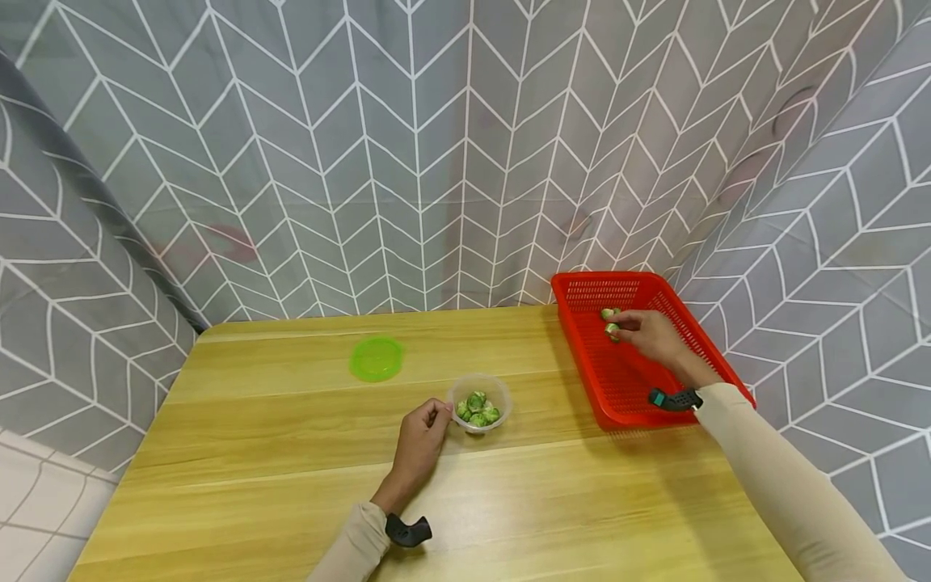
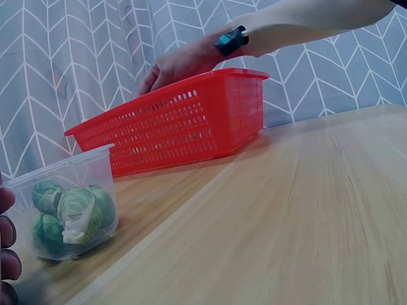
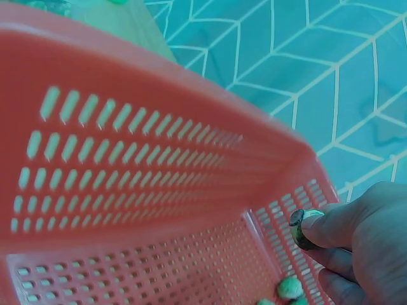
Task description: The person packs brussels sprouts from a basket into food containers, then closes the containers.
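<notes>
A small clear plastic tub (image 1: pixel 502 390) with several green Brussels sprouts (image 1: pixel 478 410) in it stands on the table. My left hand (image 1: pixel 422 440) holds the tub at its left rim; the left wrist view shows only its curled fingers (image 2: pixel 7 251) beside the tub wall. Over the red plastic basket (image 1: pixel 592 380), my right hand (image 1: pixel 655 335) pinches a Brussels sprout (image 3: pixel 304 227) between thumb and fingers. Below it, more sprouts (image 3: pixel 290 288) lie on the basket floor near the far end wall.
A round green lid (image 1: pixel 377 359) lies flat on the wooden table (image 1: pixel 291 453), behind and left of the tub. The basket stands at the table's right side, close to the patterned grey curtain (image 1: pixel 436 162) that hangs behind and along both sides.
</notes>
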`<move>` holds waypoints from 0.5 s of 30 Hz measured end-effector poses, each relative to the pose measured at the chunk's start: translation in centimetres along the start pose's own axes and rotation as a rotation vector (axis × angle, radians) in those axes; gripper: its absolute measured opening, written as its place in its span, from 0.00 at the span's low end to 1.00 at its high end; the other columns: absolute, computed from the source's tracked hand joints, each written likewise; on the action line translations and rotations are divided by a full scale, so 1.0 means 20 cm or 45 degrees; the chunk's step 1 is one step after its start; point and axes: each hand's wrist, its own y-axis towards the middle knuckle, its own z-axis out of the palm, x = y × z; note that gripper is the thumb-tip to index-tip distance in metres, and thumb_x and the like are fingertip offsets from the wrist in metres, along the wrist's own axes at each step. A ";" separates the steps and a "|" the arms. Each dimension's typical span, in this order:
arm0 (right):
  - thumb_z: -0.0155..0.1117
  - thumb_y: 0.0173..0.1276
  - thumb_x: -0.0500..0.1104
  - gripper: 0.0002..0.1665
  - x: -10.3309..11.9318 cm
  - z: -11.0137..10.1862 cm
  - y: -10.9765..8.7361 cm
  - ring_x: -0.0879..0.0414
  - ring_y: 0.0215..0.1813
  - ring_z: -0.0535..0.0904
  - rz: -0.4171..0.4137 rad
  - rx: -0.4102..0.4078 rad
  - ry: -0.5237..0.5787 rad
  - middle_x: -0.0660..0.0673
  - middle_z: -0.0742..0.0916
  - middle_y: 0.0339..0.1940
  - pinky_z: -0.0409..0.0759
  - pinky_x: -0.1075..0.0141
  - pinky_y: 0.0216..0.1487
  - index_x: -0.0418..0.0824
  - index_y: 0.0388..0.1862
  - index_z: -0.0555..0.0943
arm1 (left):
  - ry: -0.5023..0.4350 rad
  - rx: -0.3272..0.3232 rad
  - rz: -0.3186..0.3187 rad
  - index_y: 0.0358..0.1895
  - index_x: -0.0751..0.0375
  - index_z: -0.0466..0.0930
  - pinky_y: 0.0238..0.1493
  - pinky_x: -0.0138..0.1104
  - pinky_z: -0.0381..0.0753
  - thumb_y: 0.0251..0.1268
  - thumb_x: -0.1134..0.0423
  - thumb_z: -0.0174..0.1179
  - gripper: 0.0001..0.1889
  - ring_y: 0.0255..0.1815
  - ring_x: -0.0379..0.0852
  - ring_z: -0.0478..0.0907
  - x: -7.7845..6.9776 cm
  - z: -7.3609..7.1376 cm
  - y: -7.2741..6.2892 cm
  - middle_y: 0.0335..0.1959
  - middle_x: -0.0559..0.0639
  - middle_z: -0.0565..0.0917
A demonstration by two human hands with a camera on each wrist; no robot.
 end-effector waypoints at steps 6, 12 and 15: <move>0.67 0.70 0.34 0.21 0.07 0.02 -0.02 0.40 0.54 0.84 -0.026 0.009 0.042 0.32 0.83 0.61 0.84 0.59 0.49 0.31 0.61 0.81 | 0.020 0.019 -0.021 0.32 0.64 0.84 0.27 0.30 0.63 0.77 0.56 0.57 0.16 0.19 0.38 0.62 0.16 0.01 0.04 0.17 0.46 0.69; 0.68 0.69 0.35 0.17 0.14 0.04 -0.03 0.47 0.48 0.85 -0.058 -0.003 0.051 0.35 0.88 0.50 0.83 0.68 0.43 0.35 0.57 0.84 | 0.008 0.030 0.007 0.31 0.58 0.84 0.26 0.31 0.64 0.76 0.48 0.57 0.19 0.19 0.39 0.63 0.20 0.01 0.04 0.17 0.46 0.69; 0.68 0.69 0.34 0.16 0.18 0.06 -0.04 0.49 0.47 0.85 -0.080 -0.002 0.067 0.37 0.89 0.47 0.80 0.75 0.42 0.35 0.56 0.85 | 0.017 0.036 0.010 0.31 0.57 0.83 0.26 0.31 0.64 0.75 0.46 0.57 0.19 0.19 0.39 0.63 0.20 0.01 0.04 0.17 0.45 0.69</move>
